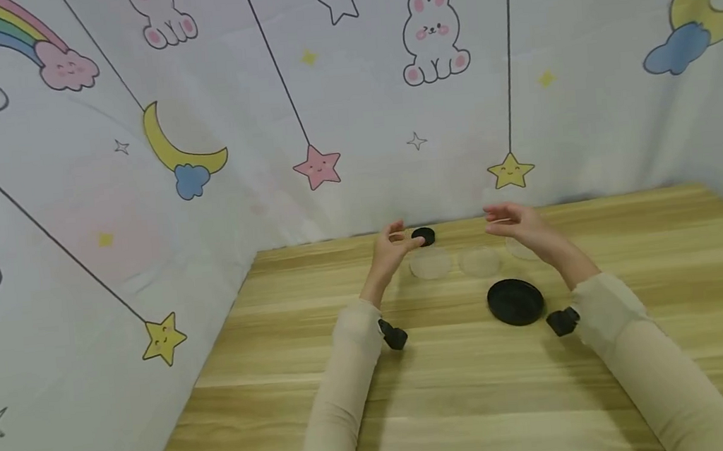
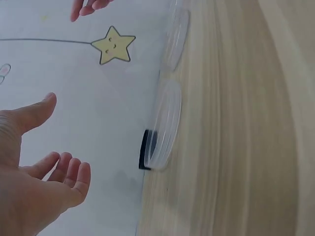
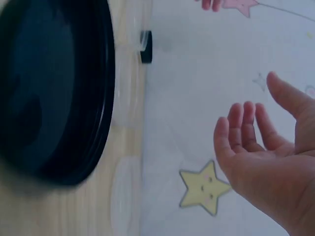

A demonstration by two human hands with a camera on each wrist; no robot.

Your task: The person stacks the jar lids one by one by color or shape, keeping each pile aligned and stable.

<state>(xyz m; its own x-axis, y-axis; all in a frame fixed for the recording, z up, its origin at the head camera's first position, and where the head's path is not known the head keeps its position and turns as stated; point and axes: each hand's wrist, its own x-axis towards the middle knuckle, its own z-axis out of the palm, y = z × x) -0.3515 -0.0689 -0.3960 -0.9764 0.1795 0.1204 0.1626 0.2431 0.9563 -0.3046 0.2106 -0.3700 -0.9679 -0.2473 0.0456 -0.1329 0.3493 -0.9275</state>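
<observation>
Fingers loosely bent and holding nothing, my left hand (image 1: 392,250) hovers near the far table edge, beside a small round black piece (image 1: 424,233). Just in front of that piece lies a clear round shallow lid or dish (image 1: 431,264). A second clear one (image 1: 479,263) sits to its right, and a third (image 1: 521,248) is partly hidden behind my right hand (image 1: 524,230). That hand is also raised and empty, thumb apart from the fingers in the right wrist view. A larger round black dish (image 1: 515,302) lies nearer to me; its dark rim (image 3: 106,98) looms large in the right wrist view.
The wood-patterned table (image 1: 463,387) meets a white cloth backdrop (image 1: 377,97) printed with rabbits, stars and moons, close behind the clear pieces. Black camera mounts (image 1: 394,335) stick out from both wrists above the table.
</observation>
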